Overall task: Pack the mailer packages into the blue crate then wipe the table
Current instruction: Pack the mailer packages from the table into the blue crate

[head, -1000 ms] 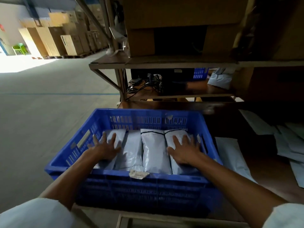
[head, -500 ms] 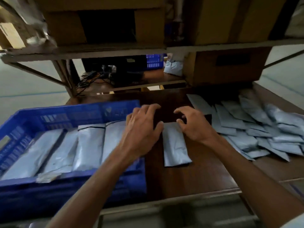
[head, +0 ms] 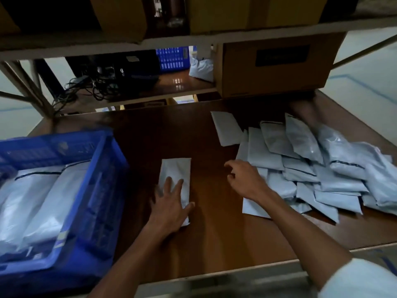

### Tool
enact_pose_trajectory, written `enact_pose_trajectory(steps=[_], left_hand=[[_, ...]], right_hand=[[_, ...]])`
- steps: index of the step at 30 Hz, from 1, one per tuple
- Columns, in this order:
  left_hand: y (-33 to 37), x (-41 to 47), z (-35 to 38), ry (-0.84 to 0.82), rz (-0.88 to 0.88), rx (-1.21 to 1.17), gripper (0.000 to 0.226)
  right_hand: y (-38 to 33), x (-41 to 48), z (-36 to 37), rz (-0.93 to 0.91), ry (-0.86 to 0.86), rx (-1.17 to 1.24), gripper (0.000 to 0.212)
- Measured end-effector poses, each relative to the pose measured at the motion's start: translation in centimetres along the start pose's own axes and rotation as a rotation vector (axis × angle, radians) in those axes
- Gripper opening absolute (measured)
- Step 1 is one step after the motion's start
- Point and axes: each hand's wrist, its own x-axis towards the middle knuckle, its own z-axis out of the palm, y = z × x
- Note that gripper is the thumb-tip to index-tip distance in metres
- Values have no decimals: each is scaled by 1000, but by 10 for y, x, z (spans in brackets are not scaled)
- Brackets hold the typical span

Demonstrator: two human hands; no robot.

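Head: crate label [head: 62, 235] blurred; left hand [head: 169, 205] presses mailer [head: 176, 171].

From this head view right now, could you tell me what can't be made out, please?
All in the head view:
Blue crate: left part cut off by the frame edge, blurred; mailers inside uncountable.
Lone mailer: near end covered by the left hand.
Mailer pile: overlapping, right side cut off; count unclear.
Right hand: fingertips blurred; contact with the pile unclear.

My left hand [head: 169, 203] and right hand [head: 245, 179] are bare, as are both forearms [head: 296, 231], and a loose, pale whitish sleeve [head: 361, 278] begins near my right elbow.
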Motion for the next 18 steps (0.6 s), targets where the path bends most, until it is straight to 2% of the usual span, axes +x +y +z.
enact_pose_trajectory(steps=[6, 11, 14, 18], left_hand=[[-3, 48, 9, 75, -8, 29, 79], [-10, 71, 16, 128, -1, 88, 70], [-17, 80, 17, 146, 2, 95, 76], [-24, 87, 13, 149, -28, 44, 78]], right_hand=[[16, 108, -7, -10, 5, -102, 51], [32, 183, 8, 125, -157, -264, 69], [33, 194, 25, 187, -226, -300, 72], [7, 175, 39, 118, -187, -327, 67]])
